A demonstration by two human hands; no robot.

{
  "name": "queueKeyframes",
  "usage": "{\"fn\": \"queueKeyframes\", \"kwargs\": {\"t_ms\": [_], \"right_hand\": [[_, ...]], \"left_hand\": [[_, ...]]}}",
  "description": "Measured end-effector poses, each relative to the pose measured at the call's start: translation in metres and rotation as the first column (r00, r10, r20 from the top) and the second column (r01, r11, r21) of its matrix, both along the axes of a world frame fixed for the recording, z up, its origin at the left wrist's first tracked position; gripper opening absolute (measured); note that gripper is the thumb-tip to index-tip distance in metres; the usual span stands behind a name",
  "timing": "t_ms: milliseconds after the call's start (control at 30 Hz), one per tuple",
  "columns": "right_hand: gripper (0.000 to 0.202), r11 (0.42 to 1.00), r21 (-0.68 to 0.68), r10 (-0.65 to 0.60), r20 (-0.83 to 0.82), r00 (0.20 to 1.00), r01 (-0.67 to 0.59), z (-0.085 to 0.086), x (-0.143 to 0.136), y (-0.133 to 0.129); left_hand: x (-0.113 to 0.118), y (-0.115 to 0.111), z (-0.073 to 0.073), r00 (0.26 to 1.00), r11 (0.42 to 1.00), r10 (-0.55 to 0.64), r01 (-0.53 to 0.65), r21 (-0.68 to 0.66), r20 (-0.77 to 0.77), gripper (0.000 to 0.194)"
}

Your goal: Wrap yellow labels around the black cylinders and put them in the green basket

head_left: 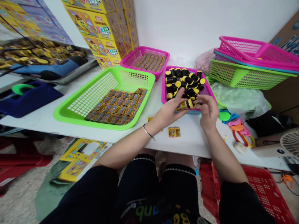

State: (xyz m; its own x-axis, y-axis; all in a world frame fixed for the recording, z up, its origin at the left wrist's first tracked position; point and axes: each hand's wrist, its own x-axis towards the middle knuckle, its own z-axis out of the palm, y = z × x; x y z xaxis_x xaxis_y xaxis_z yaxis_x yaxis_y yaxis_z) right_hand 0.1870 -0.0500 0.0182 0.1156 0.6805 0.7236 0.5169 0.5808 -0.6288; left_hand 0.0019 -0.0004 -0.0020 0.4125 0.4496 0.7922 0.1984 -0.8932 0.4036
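Observation:
My left hand [170, 111] is closed around a small canister [185, 105] with a yellow printed wrap, lying on its side over the near edge of a pink basket [210, 93]. Just right of it, my right hand [208, 113] has its fingers curled and pinched at a small dark bit that I cannot make out. Black canisters with yellow lids [179, 81] lie heaped in the pink basket. Below my hands, a flat yellow printed wrapper [174, 132] rests on the white table [187, 146]; another yellow piece is partly hidden by my left wrist.
Left of my hands, a green basket [77, 102] holds rows of wrapped canisters [116, 107]. A second pink basket [146, 49] stands behind it, beside stacked yellow boxes [100, 28]. Stacked baskets [252, 73], balloons [240, 126] and a fan [271, 149] are on the right.

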Motion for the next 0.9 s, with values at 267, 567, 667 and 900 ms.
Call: {"fn": "queueKeyframes", "kwargs": {"t_ms": [267,567,667,900], "right_hand": [[0.069,0.936,0.352,-0.193,0.479,0.856,0.014,-0.018,-0.013,0.007],[0.063,0.903,0.421,-0.165,0.517,0.840,-0.082,-0.024,-0.014,0.006],[0.072,0.878,0.454,-0.124,0.527,0.841,-0.155,-0.020,-0.022,0.003],[0.063,0.890,0.423,-0.070,0.498,0.865,-0.171,-0.023,-0.030,0.001]], "left_hand": [[0.005,-0.013,0.016,0.959,0.903,-0.069,0.178,-0.391,0.276,0.098],[0.002,-0.013,0.014,0.877,0.599,-0.413,0.465,-0.652,0.245,0.077],[-0.001,-0.013,0.017,0.874,0.567,-0.404,0.470,-0.676,0.269,0.075],[-0.007,-0.016,0.032,0.854,0.542,-0.437,0.500,-0.676,0.282,0.077]]}}
